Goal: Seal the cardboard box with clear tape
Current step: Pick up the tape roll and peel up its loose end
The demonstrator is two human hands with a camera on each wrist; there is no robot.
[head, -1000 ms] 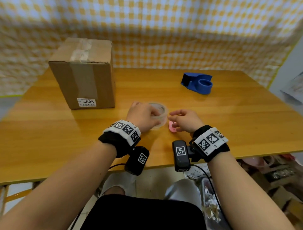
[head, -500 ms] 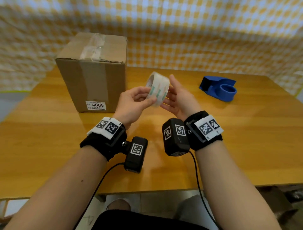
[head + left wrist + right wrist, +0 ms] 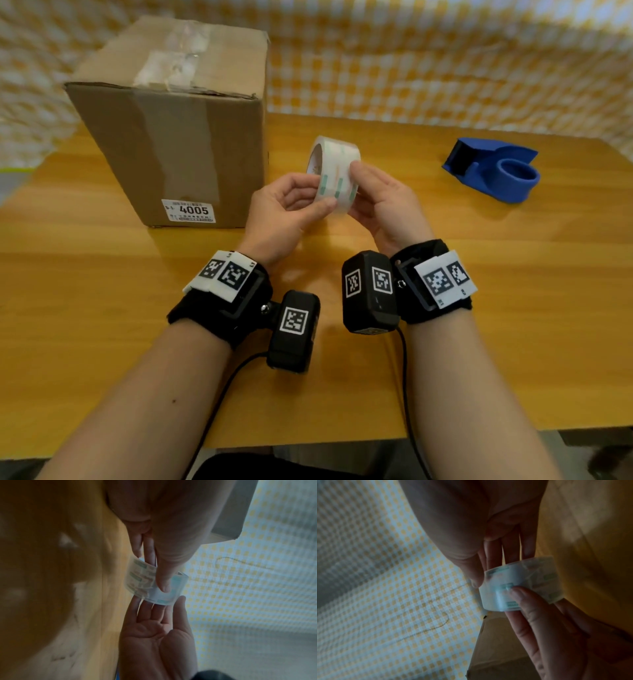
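A cardboard box [image 3: 171, 137] with a "4005" label stands upright at the back left of the wooden table [image 3: 102, 291]. Crinkled clear tape lies over its top seam. Both hands hold a clear tape roll [image 3: 334, 171] in the air just right of the box. My left hand [image 3: 291, 209] pinches the roll [image 3: 142, 581] between thumb and fingers. My right hand [image 3: 380, 202] grips the roll [image 3: 522, 581] from the other side, thumb on its outer face and fingers behind. No loose tape end shows.
A blue tape dispenser [image 3: 493, 173] lies on the table at the back right, apart from the hands. A yellow checked cloth [image 3: 411, 61] hangs behind the table. The table's near edge [image 3: 308, 442] runs under my forearms.
A second ago the roll lay on the table under my left hand. Both hands have since lifted it and turned it on edge; my right thumb now lies on its outer face.
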